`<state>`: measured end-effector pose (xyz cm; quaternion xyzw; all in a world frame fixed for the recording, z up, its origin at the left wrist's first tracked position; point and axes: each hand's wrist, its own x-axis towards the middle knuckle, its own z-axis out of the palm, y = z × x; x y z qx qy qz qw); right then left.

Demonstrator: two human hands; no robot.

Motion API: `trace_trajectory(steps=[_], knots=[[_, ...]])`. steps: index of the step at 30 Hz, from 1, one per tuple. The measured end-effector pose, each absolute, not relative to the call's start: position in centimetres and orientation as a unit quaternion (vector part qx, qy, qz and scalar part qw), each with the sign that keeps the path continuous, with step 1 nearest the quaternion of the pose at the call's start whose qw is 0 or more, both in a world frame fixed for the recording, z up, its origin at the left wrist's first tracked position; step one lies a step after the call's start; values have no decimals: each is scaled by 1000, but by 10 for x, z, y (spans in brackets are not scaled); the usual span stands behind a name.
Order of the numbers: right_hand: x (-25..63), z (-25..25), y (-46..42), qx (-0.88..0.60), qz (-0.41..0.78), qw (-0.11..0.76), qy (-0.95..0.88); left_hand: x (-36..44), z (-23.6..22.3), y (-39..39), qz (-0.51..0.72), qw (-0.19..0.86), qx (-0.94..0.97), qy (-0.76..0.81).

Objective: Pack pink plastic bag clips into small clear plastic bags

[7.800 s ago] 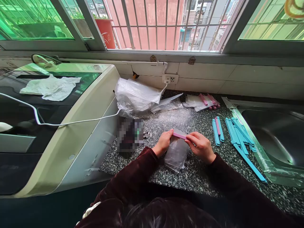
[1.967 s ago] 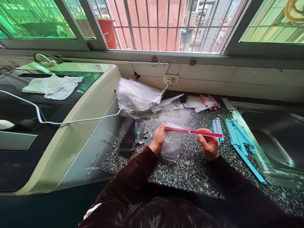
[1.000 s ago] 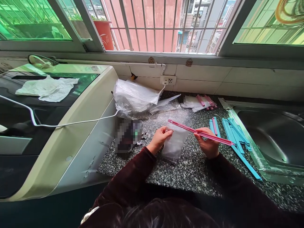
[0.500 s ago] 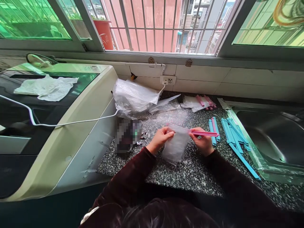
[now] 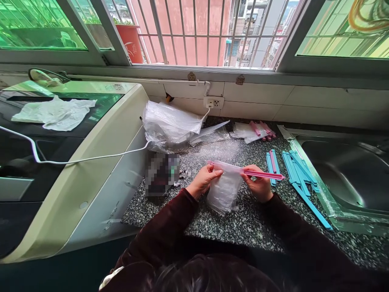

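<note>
Pinching the top edge of a small clear plastic bag (image 5: 224, 192) with my left hand (image 5: 204, 181), I keep its mouth up while the bag hangs down onto the speckled counter (image 5: 243, 227). My right hand (image 5: 258, 187) is closed around a long pink sealing clip (image 5: 258, 174), which lies across the bag's top edge and sticks out to the right past my fingers. Just right of that hand lies a loose row of blue clips (image 5: 299, 170), one pink among them, reaching toward the steel sink (image 5: 349, 178) at the far right. Farther back on the counter sit more pink clips on flat bags (image 5: 258, 130). To the far left of my hands a crumpled heap of clear bags (image 5: 170, 125) leans near the wall socket (image 5: 213, 102), and a blurred dark object (image 5: 160, 173) lies beside it, near my left hand. A white cable (image 5: 91, 157) runs left from the socket over the washing machine (image 5: 91, 174), where a white bag (image 5: 51, 114) rests on the lid.
</note>
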<state>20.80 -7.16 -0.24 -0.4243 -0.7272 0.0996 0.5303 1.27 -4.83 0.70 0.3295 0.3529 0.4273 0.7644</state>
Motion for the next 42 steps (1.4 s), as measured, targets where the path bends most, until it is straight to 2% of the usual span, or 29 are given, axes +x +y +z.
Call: trace_trajectory(steps=[18,23,30,42], knots=[[207,-2,-73,-429,136,497,-742,12,5,-46,461,748,278,389],[209,-4,-74,-421,152,519,-728,13,4,-45,478,741,270,386],[211,0,-74,-387,85,555,-732,12,6,-44,491,736,256,391],[208,8,-84,-404,14,533,-744,14,7,-49,476,721,307,398]])
